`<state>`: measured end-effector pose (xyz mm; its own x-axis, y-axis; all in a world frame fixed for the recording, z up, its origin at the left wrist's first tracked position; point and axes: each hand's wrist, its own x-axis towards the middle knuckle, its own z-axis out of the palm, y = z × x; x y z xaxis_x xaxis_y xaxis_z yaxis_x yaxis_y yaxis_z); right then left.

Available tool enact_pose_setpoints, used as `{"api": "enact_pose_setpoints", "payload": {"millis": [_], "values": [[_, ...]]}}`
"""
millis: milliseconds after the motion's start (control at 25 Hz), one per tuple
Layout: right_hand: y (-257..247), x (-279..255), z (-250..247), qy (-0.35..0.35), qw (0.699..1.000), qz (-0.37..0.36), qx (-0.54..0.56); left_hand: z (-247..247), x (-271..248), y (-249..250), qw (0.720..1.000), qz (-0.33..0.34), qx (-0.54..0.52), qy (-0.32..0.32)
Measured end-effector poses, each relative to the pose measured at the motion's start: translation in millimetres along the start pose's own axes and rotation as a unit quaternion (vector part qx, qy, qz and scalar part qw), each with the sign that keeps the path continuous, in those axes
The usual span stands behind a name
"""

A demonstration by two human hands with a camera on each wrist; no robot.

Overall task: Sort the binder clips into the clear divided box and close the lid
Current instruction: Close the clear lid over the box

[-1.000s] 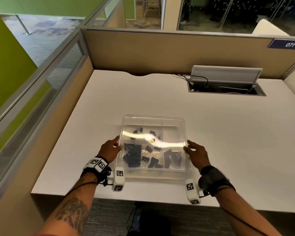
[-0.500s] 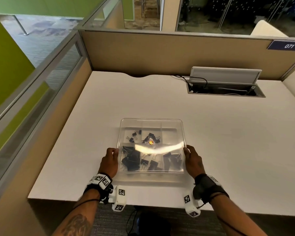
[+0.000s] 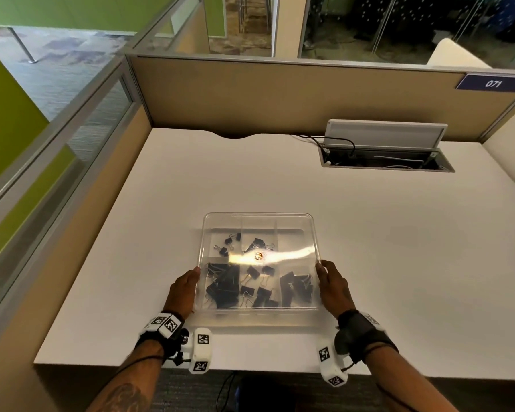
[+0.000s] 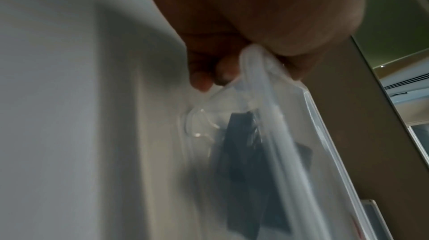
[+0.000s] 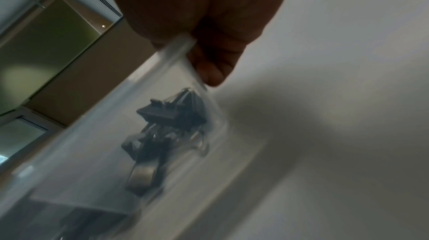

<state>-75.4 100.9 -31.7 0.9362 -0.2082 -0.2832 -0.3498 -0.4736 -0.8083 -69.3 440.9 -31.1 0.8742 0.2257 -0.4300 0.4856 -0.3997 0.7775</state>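
A clear divided box (image 3: 259, 318) stands on the white desk (image 3: 399, 263), near its front edge. Black binder clips (image 3: 223, 288) lie in its compartments, large ones in front and small ones (image 3: 229, 241) behind. A clear lid (image 3: 259, 216) lies almost flat over the box. My left hand (image 3: 191, 281) pinches the lid's left edge (image 4: 255, 64), and clips (image 4: 246, 152) show dark through the plastic. My right hand (image 3: 324, 272) pinches the right edge (image 5: 183, 49), just above a pile of clips (image 5: 171, 113).
A cable hatch (image 3: 384, 156) with its flap raised sits at the back right of the desk. Beige partition walls (image 3: 280, 93) close off the back and left. The desk's front edge (image 3: 265, 367) runs just under my wrists.
The lid has come down from a tilt to lie nearly level over the box. Both hands have slid back along its sides toward me.
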Motion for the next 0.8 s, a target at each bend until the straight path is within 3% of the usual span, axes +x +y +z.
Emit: {"api": "enact_pose_setpoints", "payload": {"millis": [200,480,680,800], "values": [[-19,22,-32,-0.096,0.991,0.077,-0.043,-28,35,21,0.996,-0.058,-0.010,-0.072],[-49,92,-28,-0.033,0.995,0.086,0.047,-25,101,75,0.999,-0.024,0.013,-0.020],[-45,138,-12,-0.021,0.997,0.079,0.008,-8,128,87,0.994,-0.001,0.105,0.004],[-52,145,-11,-0.002,0.993,0.100,0.056,1,137,90,0.996,-0.001,0.083,0.029]]}}
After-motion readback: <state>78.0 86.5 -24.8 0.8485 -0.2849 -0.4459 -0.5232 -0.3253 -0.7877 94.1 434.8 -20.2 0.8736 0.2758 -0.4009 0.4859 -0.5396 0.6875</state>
